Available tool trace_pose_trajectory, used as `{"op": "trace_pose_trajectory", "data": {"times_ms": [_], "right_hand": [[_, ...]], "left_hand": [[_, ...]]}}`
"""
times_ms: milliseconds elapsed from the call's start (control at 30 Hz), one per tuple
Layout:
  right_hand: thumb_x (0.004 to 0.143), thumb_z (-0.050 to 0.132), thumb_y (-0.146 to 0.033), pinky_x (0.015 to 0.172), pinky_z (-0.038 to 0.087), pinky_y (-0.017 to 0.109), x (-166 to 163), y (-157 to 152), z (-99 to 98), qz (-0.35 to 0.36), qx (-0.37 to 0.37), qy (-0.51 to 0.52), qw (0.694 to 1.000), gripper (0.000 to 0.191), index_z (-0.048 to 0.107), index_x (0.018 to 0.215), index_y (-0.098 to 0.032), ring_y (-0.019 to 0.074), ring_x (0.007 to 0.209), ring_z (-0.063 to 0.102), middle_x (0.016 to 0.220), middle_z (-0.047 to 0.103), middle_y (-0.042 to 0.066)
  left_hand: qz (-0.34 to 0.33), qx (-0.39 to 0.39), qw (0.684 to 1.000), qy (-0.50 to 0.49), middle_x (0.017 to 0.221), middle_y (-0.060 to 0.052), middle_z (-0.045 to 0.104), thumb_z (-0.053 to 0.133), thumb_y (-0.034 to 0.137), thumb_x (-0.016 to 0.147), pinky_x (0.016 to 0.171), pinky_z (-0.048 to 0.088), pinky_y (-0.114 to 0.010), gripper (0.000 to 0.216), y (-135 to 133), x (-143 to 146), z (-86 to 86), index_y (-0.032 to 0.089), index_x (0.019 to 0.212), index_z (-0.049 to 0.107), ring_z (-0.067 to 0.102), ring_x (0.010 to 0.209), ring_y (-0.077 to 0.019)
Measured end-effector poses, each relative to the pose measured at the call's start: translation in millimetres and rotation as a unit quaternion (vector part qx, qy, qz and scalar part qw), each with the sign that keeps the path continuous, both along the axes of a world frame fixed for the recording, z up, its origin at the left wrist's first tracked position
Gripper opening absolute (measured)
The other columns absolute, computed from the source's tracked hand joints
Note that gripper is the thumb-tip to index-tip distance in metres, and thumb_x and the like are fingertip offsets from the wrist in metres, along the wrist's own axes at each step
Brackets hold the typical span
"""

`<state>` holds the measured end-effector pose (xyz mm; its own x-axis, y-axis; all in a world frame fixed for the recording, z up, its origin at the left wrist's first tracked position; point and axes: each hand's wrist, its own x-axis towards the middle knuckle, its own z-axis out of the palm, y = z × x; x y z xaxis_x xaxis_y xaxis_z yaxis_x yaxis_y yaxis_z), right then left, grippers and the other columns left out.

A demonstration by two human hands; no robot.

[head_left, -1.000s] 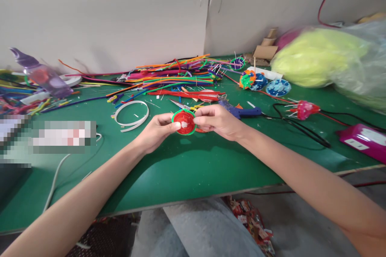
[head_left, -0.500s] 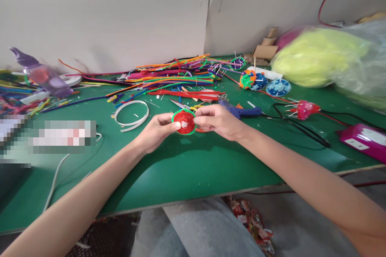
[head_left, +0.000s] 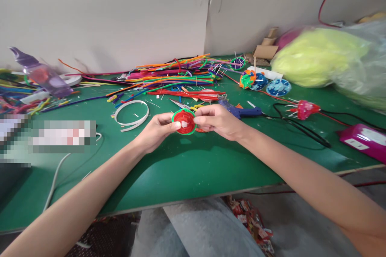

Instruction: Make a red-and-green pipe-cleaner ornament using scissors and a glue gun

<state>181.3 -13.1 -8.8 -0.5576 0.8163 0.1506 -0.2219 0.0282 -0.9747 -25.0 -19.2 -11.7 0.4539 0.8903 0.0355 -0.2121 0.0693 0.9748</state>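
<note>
Above the green table I hold a round red disc with a green rim [head_left: 188,126], coiled from what looks like pipe cleaner, with a whitish patch at its centre. My left hand [head_left: 161,130] pinches its left side, thumb across the face. At the right edge, the thumb and fingers of my right hand [head_left: 221,121] are closed on the rim. Just behind the hands lie scissors [head_left: 179,103], partly hidden, and a blue glue gun [head_left: 245,111]. Part of an orange-red piece [head_left: 200,130] shows beneath my right hand.
Bundled pipe cleaners [head_left: 175,82] lie along the back of the green table [head_left: 169,176]. A white strip coil [head_left: 132,114] is left of my hands. A purple bottle [head_left: 45,76] leans far left. Rightward are a red piece with white sticks [head_left: 306,109], a magenta power strip [head_left: 363,140] and a bag [head_left: 319,56].
</note>
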Motion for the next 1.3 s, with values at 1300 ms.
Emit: {"op": "trace_pose_trajectory", "data": {"times_ms": [1300], "right_hand": [[0.078,0.068,-0.024,0.043,0.02,0.021,0.6,-0.6,-0.7,-0.002,0.006,-0.004,1.0,0.022,0.055,0.064,-0.014,0.0037,0.045,0.031,0.05,0.041,-0.007]], "left_hand": [[-0.001,-0.002,1.0,-0.001,0.074,0.0,0.071,0.085,0.031,0.063,0.073,0.048,-0.024,0.02,-0.6,-1.0,-0.4,0.017,0.075,0.076,0.061,0.071,-0.0112]]}}
